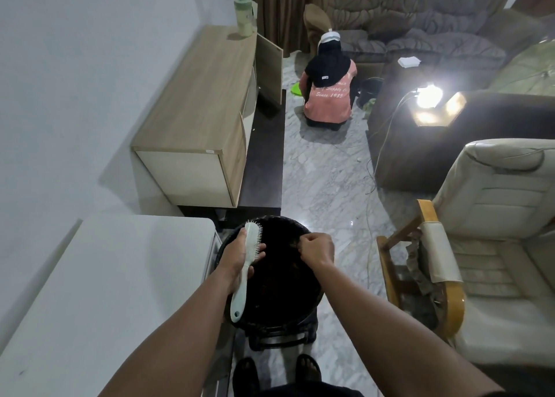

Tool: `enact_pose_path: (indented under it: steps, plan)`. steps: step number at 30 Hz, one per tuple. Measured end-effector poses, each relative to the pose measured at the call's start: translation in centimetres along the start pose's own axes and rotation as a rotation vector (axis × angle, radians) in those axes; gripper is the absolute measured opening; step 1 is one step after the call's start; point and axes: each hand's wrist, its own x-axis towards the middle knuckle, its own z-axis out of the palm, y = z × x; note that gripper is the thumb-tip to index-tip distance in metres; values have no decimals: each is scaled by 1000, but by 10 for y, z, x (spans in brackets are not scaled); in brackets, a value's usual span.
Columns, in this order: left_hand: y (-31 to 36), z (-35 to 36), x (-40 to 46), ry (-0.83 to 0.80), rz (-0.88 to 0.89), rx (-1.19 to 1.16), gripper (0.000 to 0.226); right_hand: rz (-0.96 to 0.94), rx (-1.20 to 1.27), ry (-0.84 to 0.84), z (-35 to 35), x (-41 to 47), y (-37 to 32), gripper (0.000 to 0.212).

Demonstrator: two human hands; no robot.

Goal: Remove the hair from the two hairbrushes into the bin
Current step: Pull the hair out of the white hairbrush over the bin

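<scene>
Our left hand (237, 254) curls its fingers round the neck of the pale hairbrush (246, 263), bristles facing right, handle pointing back along the forearm. Just right of it, our right hand (318, 251) is bunched, fingertips pinched together; we cannot tell what they hold. Both hands hover over the dark bin (270, 315), forearms reaching forward.

White wall (75, 81) filled upper left of frame. Grey marbled floor (327, 186) ran up the centre. Wooden cabinet (198, 96) stood against the wall, one door open. White counter (105, 291) at lower left. Patterned sofa (420, 21) across the top; brown curtain (276, 6) beside it. Cream armchair (495, 231) at right. Lit lamp (429, 96) glared on a dark side table (480, 132).
</scene>
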Motion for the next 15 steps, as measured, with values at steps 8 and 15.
enact_pose_path:
  steps: [8,15]
  plan:
    - [-11,29,-1,-38,115,41,51,-36,293,-148,46,-35,-4,4]
    - [-15,10,6,40,150,15,36,162,287,60,-5,-1,7,16]
